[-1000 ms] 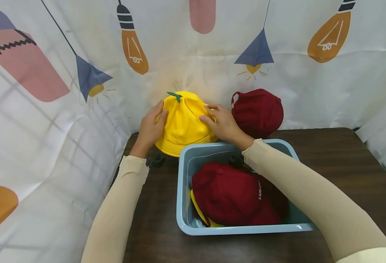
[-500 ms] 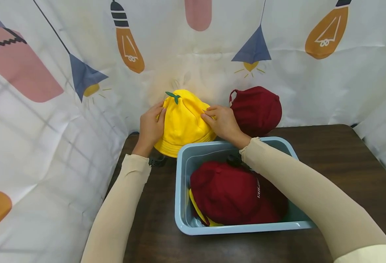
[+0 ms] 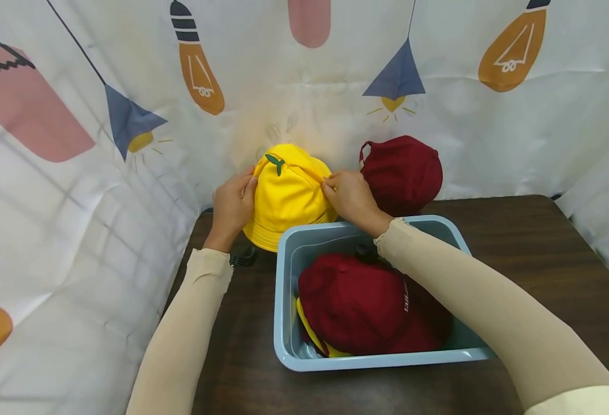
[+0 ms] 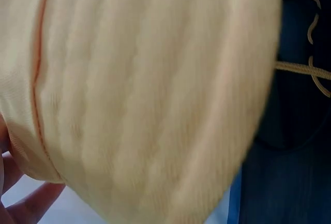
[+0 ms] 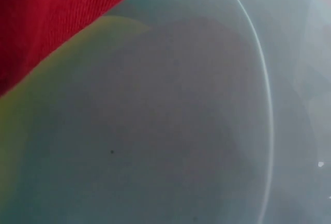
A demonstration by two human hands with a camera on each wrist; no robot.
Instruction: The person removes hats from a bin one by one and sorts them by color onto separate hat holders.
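A yellow bucket hat (image 3: 290,193) with a green sprout on its crown stands at the back left of the table, behind a light blue bin. At its left side, my left hand (image 3: 230,208) grips the cloth between thumb and fingers. My right hand (image 3: 355,199) pinches the crown's right side. Close up in the left wrist view, the hat's stitched brim (image 4: 155,100) looks pale, with some fingers (image 4: 36,203) at the lower left. Only the bin's inside and part of a red cap (image 5: 46,22) show in the right wrist view; the right hand is out of that frame.
The bin (image 3: 282,311) holds a maroon cap (image 3: 356,305) with white lettering, over something yellow-edged (image 3: 309,328). Behind it, another maroon cap (image 3: 403,176) stands against the printed curtain (image 3: 304,98). The dark wooden table (image 3: 522,253) extends right.
The right fingers, spread on the hat a second ago, now pinch its cloth. The crown has tipped slightly, turning the sprout toward me. The whole view has shifted a little.
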